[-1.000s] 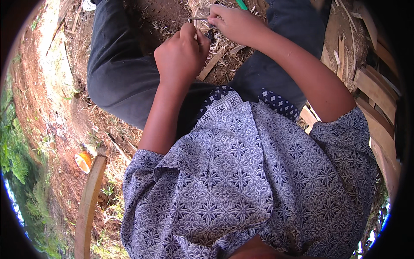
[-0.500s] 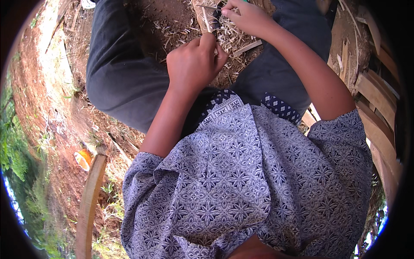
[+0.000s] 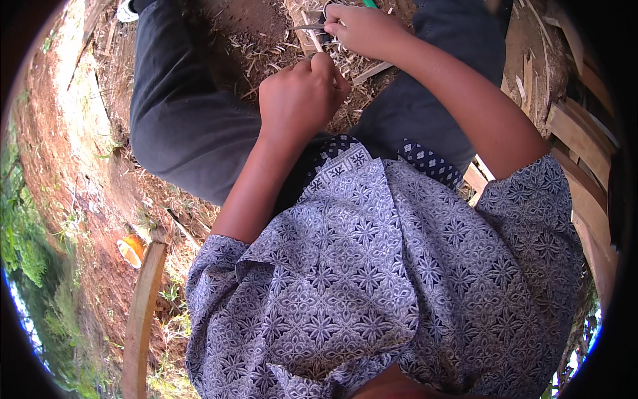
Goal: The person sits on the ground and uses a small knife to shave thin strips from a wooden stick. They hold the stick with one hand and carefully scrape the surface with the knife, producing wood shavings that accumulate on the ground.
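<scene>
Gripping the stick [image 3: 316, 40] by its near part with our left hand [image 3: 297, 93], we point it far and slightly left; our right hand [image 3: 364, 30] clasps the knife [image 3: 306, 27], blade crosswise to the stick.

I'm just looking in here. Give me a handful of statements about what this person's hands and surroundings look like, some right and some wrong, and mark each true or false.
1. The right hand holds a tool with a thin blade. True.
2. The left hand is open and empty. False: it is closed around a thin pale stick.
3. Pale shavings lie on the ground between the legs. True.
4. The orange container is at the right of the picture. False: it is at the left, near a wooden beam.
5. The trousers are dark. True.
</scene>
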Available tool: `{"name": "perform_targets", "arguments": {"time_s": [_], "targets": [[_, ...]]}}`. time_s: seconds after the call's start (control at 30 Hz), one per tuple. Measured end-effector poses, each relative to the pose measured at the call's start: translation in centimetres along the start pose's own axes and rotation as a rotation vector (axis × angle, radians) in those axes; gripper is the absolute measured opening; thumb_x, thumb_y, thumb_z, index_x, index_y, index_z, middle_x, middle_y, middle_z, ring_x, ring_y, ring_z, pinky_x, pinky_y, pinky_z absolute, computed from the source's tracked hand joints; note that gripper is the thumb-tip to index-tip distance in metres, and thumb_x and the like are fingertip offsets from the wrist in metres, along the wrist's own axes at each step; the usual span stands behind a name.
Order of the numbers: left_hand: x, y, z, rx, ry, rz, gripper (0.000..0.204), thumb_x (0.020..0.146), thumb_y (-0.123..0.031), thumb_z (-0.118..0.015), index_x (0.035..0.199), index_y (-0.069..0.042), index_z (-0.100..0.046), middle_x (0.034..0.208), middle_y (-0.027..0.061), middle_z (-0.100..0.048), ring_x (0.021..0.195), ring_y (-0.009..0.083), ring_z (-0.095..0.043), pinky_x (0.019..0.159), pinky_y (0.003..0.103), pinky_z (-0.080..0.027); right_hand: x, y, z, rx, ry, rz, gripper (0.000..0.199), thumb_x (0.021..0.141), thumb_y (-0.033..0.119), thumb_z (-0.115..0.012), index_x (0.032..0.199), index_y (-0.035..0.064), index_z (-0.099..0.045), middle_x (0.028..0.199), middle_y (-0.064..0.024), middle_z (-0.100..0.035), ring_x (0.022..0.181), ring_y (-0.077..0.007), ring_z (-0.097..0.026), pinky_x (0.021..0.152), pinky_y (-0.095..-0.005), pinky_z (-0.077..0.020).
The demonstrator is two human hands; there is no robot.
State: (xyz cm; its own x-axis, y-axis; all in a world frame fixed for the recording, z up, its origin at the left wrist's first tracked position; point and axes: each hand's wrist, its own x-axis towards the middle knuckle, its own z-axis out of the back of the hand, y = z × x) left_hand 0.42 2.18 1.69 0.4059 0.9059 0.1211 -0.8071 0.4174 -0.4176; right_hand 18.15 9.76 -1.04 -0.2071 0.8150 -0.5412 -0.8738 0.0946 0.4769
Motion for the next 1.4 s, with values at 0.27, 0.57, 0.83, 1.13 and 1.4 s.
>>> {"name": "perform_targets", "arguments": {"time_s": [0.27,0.57,0.83,1.13,1.4], "targets": [[-0.1,0.1,-0.2,-0.053,-0.003,-0.023,0.026,0.084,-0.025,-0.072,0.073,-0.011,-0.054,0.056,0.0057,-0.059,0.052,0.0263,-0.064,0.046,0.038,-0.049,1.4,-1.5,-1.8,0.091,-0.066,0.069,0.019,0.096,0.024,-0.061,0.102,0.008,-0.068,0.098,-0.0196,-0.073,0.094,-0.0389,-0.07,0.081,-0.0488,-0.054],[0.7,1.2,-1.0,0.044,-0.067,0.096,0.033,0.097,-0.031,-0.065,0.074,-0.012,-0.051,0.057,0.007,-0.06,0.049,0.028,-0.063,0.044,0.041,-0.047,0.2,1.2,-0.2,0.355,0.068,-0.231,0.023,0.098,0.027,-0.06,0.103,0.0053,-0.067,0.094,-0.0207,-0.073,0.092,-0.039,-0.07,0.081,-0.0468,-0.0542],[0.5,1.6,-0.9,0.023,-0.021,0.105,0.029,0.097,-0.026,-0.063,0.075,-0.01,-0.052,0.06,0.009,-0.062,0.05,0.0313,-0.064,0.046,0.044,-0.048,0.5,-1.4,-1.6,0.399,0.062,-0.133,0.023,0.099,0.026,-0.06,0.102,0.005,-0.066,0.09,-0.0203,-0.072,0.088,-0.039,-0.07,0.079,-0.0476,-0.0538],[0.4,1.2,-1.7,0.008,-0.009,0.105,0.028,0.097,-0.026,-0.062,0.075,-0.01,-0.054,0.059,0.0109,-0.063,0.051,0.0323,-0.064,0.048,0.045,-0.05,0.5,-1.5,-3.4,0.071,-0.227,0.012,0.016,0.096,0.022,-0.059,0.098,0.0074,-0.065,0.09,-0.0207,-0.071,0.087,-0.0422,-0.069,0.075,-0.0521,-0.052],[0.4,0.6,-0.7,-0.046,0.015,0.137,0.026,0.096,-0.025,-0.063,0.075,-0.01,-0.056,0.06,0.0117,-0.063,0.052,0.035,-0.064,0.049,0.045,-0.05,4.6,-7.4,-6.5,0.175,-0.35,-0.118,0.016,0.095,0.023,-0.061,0.097,0.0081,-0.068,0.085,-0.0215,-0.07,0.08,-0.0394,-0.069,0.073,-0.0491,-0.0534]]}}
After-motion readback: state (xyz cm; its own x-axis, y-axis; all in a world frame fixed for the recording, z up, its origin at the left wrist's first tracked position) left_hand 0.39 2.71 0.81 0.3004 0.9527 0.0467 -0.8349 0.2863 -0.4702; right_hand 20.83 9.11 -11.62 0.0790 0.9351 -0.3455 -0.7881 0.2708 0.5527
